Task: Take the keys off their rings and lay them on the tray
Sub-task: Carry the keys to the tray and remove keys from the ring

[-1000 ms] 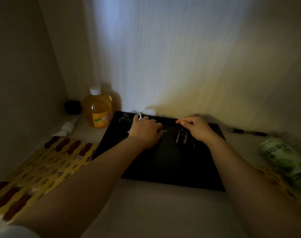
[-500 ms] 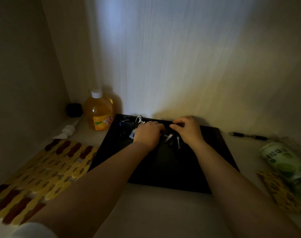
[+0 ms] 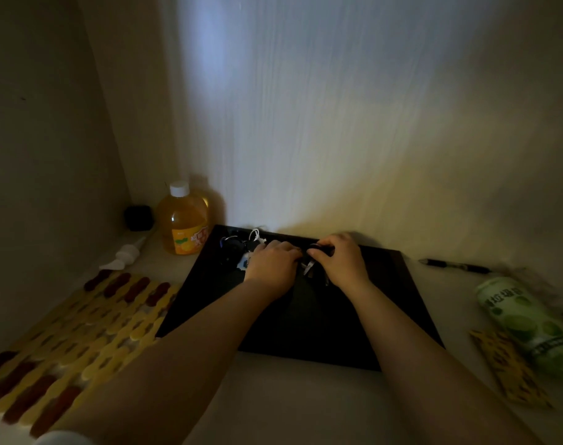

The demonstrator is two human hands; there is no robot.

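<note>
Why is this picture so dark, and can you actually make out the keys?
Head view: dim overall, the only glow falls on the back wall; the black tray swallows detail, so the keys between the left hand and right hand show only as faint glints; the edges bend from the wide lens.

Two bare forearms, bare hands, left hand (image 3: pixel 271 264), right hand (image 3: pixel 341 260), white sleeve edge (image 3: pixel 62 438) at left elbow

Black flat tray (image 3: pixel 306 322) lies under both hands, far edge at the wall. Key bunch (image 3: pixel 310 268) sits btwn the left hand (image 3: pixel 272 268) & right hand (image 3: pixel 339 261), metal blades poking down toward the wrists; too dim to count keys. More keys w/ white cord (image 3: pixel 241 244) just left of left hand.
</note>
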